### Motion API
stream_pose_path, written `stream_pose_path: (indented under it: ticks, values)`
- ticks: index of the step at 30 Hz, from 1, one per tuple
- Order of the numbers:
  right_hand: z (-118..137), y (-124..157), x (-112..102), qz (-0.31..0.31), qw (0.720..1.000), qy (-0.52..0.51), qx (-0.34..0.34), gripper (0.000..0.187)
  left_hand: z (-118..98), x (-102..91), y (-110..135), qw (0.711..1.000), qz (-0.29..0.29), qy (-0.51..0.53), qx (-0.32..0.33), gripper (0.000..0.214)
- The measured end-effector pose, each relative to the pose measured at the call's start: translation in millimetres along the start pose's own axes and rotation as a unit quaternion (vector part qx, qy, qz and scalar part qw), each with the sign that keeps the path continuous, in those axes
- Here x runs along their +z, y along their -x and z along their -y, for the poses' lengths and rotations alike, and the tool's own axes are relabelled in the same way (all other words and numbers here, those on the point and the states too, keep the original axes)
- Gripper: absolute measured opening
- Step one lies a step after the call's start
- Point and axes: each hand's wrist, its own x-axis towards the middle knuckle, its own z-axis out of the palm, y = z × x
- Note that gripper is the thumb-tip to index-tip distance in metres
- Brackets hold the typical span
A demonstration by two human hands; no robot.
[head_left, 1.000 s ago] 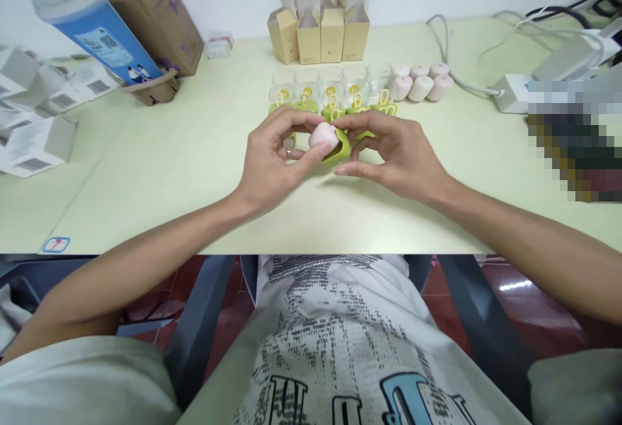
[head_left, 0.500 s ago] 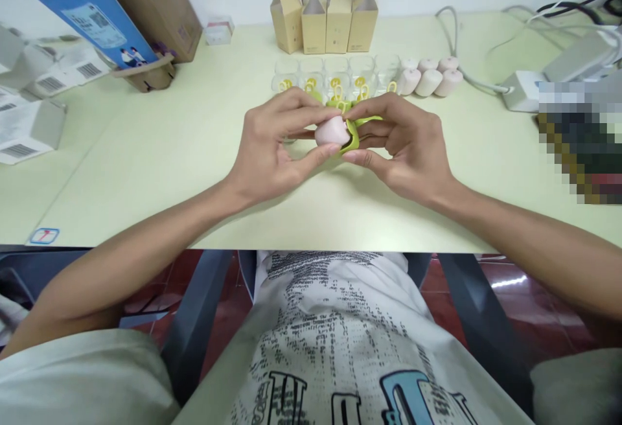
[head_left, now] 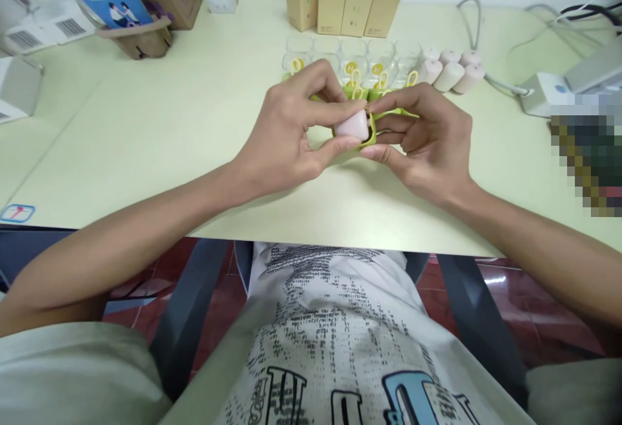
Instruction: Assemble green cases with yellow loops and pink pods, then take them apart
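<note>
Between the two hands, just above the pale green tabletop [head_left: 340, 211], a small pale-pink, rounded, smooth case [head_left: 352, 126] is sitting against a lime-green, soft-looking cover [head_left: 373, 133] with a dark hollow. Its longer side appears to be running roughly left to right, and the cover's visible edge is lying at its right end, towards the right hand; how deep the case is sitting inside is hidden by fingers. The left hand [head_left: 299, 132] is nearer the case, its thumb and forefinger closing on it from below and above, only the case's height apart. The right hand [head_left: 430, 130] is curling round the cover, its thumb and forefinger pinching near the lower and upper edges. Just beyond the hands, more lime-green covers with yellow loops [head_left: 375, 94] are lying before clear plastic boxes [head_left: 313, 45]; pink-and-white rounded cases [head_left: 448, 76] are standing to their right, and tan cardboard cartons [head_left: 333, 13] behind.
</note>
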Motion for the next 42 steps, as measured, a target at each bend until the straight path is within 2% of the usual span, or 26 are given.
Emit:
stream_pose_path:
  ticks: [4, 9, 12, 14, 17, 20, 24, 26, 29, 34, 36, 39, 42]
  values:
    - [6, -1, 2, -0.012, 1.000, -0.023, -0.015, 0.060, -5, 1.2, 1, 1.000, -0.008, 0.015, -0.007, 0.040]
    - [10, -5, -1, 0.003, 1.000, 0.005, -0.023, 0.056, 4, 3.0, 2, 0.995, -0.028, 0.090, -0.044, 0.060]
    - [10, -7, -4, 0.032, 0.999, 0.028, -0.028, 0.050, 15, 2.3, 2, 0.988, -0.042, 0.144, -0.034, 0.048]
    - [11, -7, -5, 0.042, 0.998, 0.031, -0.036, 0.047, 16, 2.6, 3, 0.983, -0.055, 0.164, -0.057, 0.039]
    - [10, -9, -4, 0.051, 0.996, 0.035, -0.057, 0.045, 8, 4.0, 4, 0.979, -0.050, 0.173, -0.093, 0.049]
    - [5, -12, -6, 0.073, 0.993, 0.038, -0.082, 0.043, 4, 3.3, 4, 0.978, -0.026, 0.181, -0.102, 0.059]
    - [-3, -17, -11, 0.088, 0.992, 0.027, -0.083, 0.041, 10, 1.2, 3, 0.970, -0.016, 0.204, -0.130, 0.046]
    - [-4, -17, -12, 0.092, 0.992, 0.028, -0.079, 0.041, 12, 3.4, 5, 0.972, -0.012, 0.202, -0.119, 0.051]
    - [-4, -14, -7, 0.103, 0.992, 0.012, -0.070, 0.042, 13, 9.1, 9, 0.975, 0.005, 0.198, -0.103, 0.072]
    - [-4, -11, 1, 0.055, 0.990, -0.130, 0.000, 0.053, 19, 8.7, 10, 0.965, -0.014, 0.242, -0.098, 0.068]
    - [-2, -11, 1, 0.055, 0.986, -0.155, 0.028, 0.051, 20, 7.1, 10, 0.961, -0.010, 0.262, -0.088, 0.065]
    - [6, -13, -1, 0.058, 0.990, -0.121, 0.037, 0.040, 12, 7.7, 13, 0.965, 0.020, 0.250, -0.074, 0.062]
    - [14, -12, 0, 0.034, 0.998, -0.044, -0.006, 0.035, 1, 8.7, 17, 0.981, 0.042, 0.181, -0.060, 0.053]
